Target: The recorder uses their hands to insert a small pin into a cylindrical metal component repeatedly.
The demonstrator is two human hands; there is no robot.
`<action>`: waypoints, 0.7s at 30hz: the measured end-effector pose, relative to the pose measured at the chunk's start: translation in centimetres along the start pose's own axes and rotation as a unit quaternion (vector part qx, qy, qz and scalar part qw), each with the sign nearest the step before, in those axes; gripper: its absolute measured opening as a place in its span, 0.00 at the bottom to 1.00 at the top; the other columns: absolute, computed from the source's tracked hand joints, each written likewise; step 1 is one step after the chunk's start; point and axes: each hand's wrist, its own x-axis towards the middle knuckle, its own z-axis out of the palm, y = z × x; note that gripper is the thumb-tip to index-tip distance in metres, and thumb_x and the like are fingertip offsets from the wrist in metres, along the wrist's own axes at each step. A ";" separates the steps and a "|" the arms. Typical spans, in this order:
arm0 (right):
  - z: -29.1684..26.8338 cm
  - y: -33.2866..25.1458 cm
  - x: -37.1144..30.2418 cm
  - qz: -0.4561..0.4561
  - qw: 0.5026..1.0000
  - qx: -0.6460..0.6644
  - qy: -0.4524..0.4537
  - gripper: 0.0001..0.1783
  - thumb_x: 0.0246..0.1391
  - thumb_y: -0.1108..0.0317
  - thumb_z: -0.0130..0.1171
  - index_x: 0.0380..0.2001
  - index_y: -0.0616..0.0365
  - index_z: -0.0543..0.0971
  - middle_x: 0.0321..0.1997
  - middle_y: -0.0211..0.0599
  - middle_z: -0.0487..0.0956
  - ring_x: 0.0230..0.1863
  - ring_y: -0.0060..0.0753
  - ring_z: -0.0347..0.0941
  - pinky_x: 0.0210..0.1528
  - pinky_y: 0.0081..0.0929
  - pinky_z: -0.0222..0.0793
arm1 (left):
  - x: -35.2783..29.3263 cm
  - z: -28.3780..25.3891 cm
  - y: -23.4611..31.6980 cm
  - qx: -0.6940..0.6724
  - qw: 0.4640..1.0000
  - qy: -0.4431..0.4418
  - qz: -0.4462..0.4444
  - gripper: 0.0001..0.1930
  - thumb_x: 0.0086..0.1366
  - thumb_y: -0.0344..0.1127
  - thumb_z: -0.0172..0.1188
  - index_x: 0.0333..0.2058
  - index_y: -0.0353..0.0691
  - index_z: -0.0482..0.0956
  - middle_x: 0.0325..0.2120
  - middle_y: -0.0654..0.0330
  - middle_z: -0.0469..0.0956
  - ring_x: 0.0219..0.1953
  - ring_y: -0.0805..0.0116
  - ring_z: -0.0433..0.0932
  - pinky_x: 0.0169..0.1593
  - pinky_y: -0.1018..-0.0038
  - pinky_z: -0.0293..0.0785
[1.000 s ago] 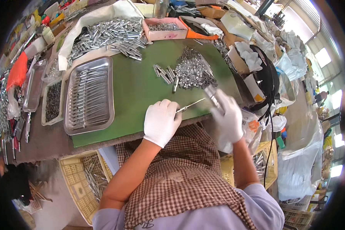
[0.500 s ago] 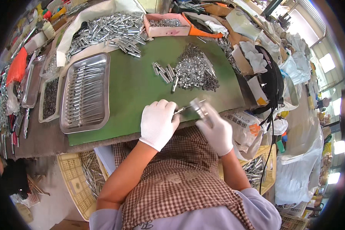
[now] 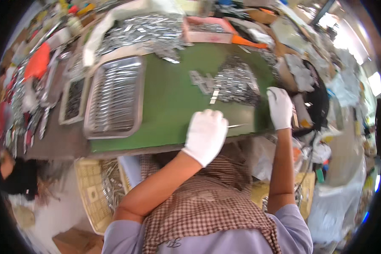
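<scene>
My left hand, in a white glove, is closed above the front part of the green mat. A thin pointed metal rod sticks out of its right side; the rest of it is hidden in the fist. My right hand, also gloved in white, is at the mat's right edge, with its fingers curled together. Whatever it may hold is hidden. Between and beyond the hands lies a pile of small silver metal parts, with several short metal cylinders at its left.
A metal tray with rows of thin rods lies at the left, beside a tub of dark small parts. At the back are a heap of silver cylinders and a pink box. Yellow crates stand below the table.
My right hand has moved away from the left, rightward and farther off; the silver metal part it held no longer shows. My left hand still grips the rod. The whole view has shifted and blurred.
</scene>
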 end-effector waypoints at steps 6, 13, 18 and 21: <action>3.0 1.5 3.6 0.065 0.985 -0.018 -0.160 0.14 0.58 0.58 0.61 0.37 0.59 0.81 0.40 0.53 0.81 0.45 0.57 0.78 0.50 0.47 0.72 | -4.1 -6.2 -5.9 0.036 0.998 0.051 0.002 0.08 0.55 0.38 0.65 0.32 0.48 0.77 0.30 0.64 0.73 0.37 0.63 0.77 0.41 0.64 0.72; 4.3 2.3 3.7 0.062 0.985 -0.069 -0.148 0.12 0.59 0.61 0.57 0.38 0.60 0.79 0.41 0.55 0.81 0.45 0.60 0.78 0.49 0.51 0.72 | -10.8 -14.1 -19.5 0.066 0.992 -0.009 -0.104 0.06 0.60 0.38 0.63 0.30 0.45 0.83 0.31 0.61 0.80 0.38 0.57 0.79 0.47 0.62 0.75; 2.2 -1.8 1.9 0.120 0.992 0.016 -0.024 0.11 0.65 0.65 0.54 0.45 0.60 0.77 0.42 0.53 0.82 0.44 0.56 0.79 0.48 0.43 0.73 | -12.6 -15.6 -21.3 0.026 0.979 -0.133 -0.154 0.08 0.63 0.38 0.61 0.36 0.42 0.84 0.35 0.58 0.82 0.42 0.56 0.79 0.51 0.61 0.74; 1.3 -3.7 0.0 0.130 0.983 0.129 -0.002 0.11 0.67 0.73 0.52 0.50 0.60 0.77 0.43 0.45 0.82 0.42 0.39 0.80 0.47 0.33 0.74 | -13.6 -16.1 -22.4 0.038 0.982 -0.143 -0.121 0.13 0.62 0.40 0.62 0.41 0.40 0.84 0.41 0.56 0.83 0.46 0.54 0.80 0.53 0.61 0.74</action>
